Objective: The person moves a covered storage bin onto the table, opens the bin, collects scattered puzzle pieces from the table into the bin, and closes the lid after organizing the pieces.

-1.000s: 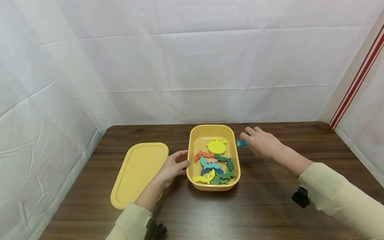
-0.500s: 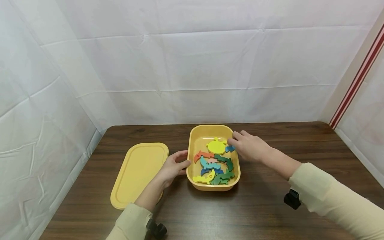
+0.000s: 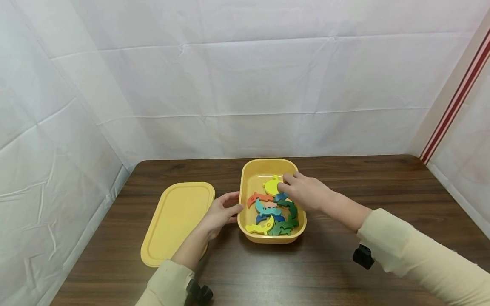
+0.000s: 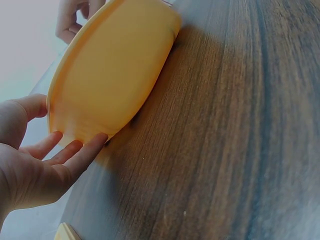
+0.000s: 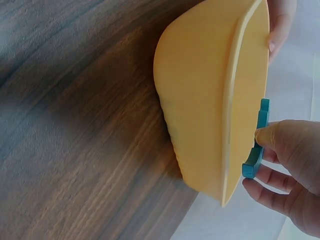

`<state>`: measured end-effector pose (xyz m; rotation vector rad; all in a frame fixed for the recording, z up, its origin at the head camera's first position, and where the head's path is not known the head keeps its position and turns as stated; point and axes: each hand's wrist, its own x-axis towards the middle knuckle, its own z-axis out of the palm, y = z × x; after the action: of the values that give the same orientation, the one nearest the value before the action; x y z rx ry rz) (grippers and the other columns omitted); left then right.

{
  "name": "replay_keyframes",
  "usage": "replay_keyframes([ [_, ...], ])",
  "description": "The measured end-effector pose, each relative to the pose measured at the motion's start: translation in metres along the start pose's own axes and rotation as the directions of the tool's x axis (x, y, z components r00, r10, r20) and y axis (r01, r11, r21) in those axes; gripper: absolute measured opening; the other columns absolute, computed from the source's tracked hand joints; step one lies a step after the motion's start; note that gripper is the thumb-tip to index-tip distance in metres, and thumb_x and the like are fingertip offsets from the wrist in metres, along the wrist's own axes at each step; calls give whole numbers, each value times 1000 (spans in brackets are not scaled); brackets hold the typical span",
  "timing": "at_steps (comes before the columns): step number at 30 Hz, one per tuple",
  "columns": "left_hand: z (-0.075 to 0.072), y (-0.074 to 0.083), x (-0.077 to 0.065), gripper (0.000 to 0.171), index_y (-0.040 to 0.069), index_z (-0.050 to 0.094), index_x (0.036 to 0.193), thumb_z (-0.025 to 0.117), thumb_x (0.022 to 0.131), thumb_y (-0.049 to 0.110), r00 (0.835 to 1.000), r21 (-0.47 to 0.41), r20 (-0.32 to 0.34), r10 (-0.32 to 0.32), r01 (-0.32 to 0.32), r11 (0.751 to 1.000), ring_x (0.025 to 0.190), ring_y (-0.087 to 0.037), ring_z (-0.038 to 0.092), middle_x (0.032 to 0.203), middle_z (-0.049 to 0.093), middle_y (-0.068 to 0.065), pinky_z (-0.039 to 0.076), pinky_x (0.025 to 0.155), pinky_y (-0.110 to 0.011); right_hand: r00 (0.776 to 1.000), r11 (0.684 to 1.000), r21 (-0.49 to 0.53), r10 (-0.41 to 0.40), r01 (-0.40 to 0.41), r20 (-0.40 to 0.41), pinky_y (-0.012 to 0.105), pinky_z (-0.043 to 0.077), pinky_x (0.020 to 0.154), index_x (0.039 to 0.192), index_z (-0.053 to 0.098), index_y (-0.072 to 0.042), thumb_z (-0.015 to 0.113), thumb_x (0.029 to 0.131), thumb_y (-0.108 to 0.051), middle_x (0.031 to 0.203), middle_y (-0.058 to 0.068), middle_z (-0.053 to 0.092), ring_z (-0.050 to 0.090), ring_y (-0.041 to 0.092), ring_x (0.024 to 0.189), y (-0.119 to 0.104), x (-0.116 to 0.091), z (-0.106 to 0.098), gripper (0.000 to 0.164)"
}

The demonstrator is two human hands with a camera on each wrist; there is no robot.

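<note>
A deep yellow plastic box (image 3: 250,172) stands on the dark wood table, with several flat animal-shaped toy pieces inside. My left hand (image 3: 221,212) holds its left side, thumb at the rim and fingertips against the outer wall, as the left wrist view also shows. Over the box, my right hand (image 3: 308,192) pinches a blue toy piece (image 5: 253,162) between thumb and fingers. In the head view that blue piece overlaps a yellow turtle-shaped piece (image 3: 270,187) and a dark green piece (image 3: 292,208). An orange piece (image 3: 257,198) and a light blue piece (image 3: 269,211) lie nearby.
A flat yellow lid (image 3: 178,212) lies on the table (image 3: 337,267) left of the box, partly under the left forearm. White sheeting (image 3: 245,85) hangs behind the table and along its sides.
My right hand has moved left from beside the box to above its inside, carrying the blue toy piece. The left hand and the box have stayed in place.
</note>
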<state>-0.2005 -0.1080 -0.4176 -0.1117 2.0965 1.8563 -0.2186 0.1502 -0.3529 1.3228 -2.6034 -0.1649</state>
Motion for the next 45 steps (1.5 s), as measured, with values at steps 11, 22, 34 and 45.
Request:
replay_keyframes([
  [11, 1, 12, -11, 52, 4, 39, 137, 57, 89, 9, 1000, -3, 28, -4, 4, 1000, 110, -30, 55, 138, 41, -19, 53, 83, -38, 1000, 1000, 17, -24, 24, 5, 22, 48, 53, 101, 59, -16, 67, 84, -16, 91, 5, 52, 46, 18, 69, -13, 3, 2, 18],
  [22, 3, 23, -23, 52, 3, 40, 137, 58, 89, 10, 1000, -3, 27, -7, 7, 1000, 112, -31, 54, 137, 42, -20, 53, 84, -38, 998, 998, 47, -35, 33, 42, 22, 50, 52, 104, 59, -19, 67, 83, -16, 94, 2, 55, 51, 18, 74, -21, 5, 2, 23],
  [34, 3, 23, -22, 51, 2, 40, 136, 57, 89, 9, 1000, 3, 24, -8, 8, 1000, 110, -29, 55, 137, 42, -20, 54, 81, -35, 999, 998, 44, -36, 36, 7, 23, 49, 53, 108, 60, -19, 67, 83, -19, 98, 2, 56, 53, 17, 72, -22, 5, 3, 26],
  [45, 1, 12, -10, 51, 4, 41, 136, 58, 88, 10, 1000, 2, 15, -3, 3, 1000, 108, -28, 56, 137, 43, -18, 54, 81, -37, 1000, 998, 60, 1, 0, -10, 29, 54, 65, 113, 59, -20, 65, 85, -26, 104, 3, 57, 58, 20, 84, -22, 3, 5, 30],
])
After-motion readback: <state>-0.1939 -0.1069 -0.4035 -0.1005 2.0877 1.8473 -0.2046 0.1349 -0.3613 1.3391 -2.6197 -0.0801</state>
